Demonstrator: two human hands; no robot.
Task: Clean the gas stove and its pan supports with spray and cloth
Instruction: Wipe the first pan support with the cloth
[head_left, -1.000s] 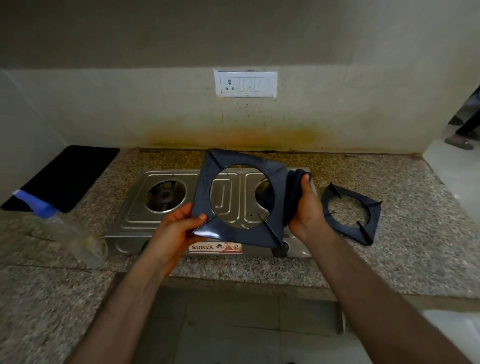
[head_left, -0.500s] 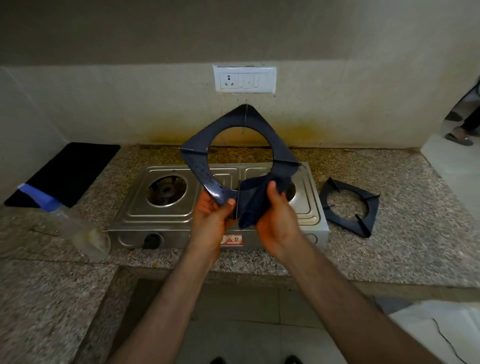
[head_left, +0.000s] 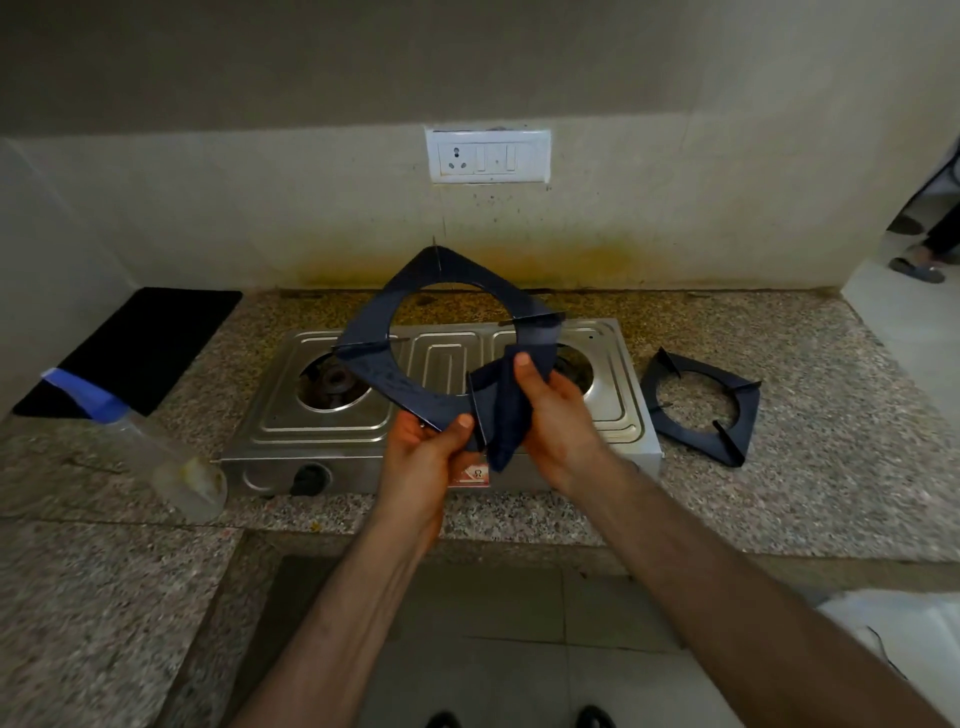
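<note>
Left hand (head_left: 426, 457) pinches the pan support's (head_left: 374, 364) near corner, holding it upright over the stove (head_left: 441, 358); right hand (head_left: 558, 415) grips the cloth (head_left: 501, 410) round its edge, likely to wipe it

A home kitchen is shown. A two-burner steel gas stove (head_left: 441, 395) is set on a speckled granite tabletop (head_left: 810, 467) against a painted wall, where yellow-brown grease staining (head_left: 561, 260) is seen just above the back edge. A switch-and-socket plate (head_left: 488, 155) is mounted above, and a tiled floor (head_left: 509, 649) lies below.
</note>
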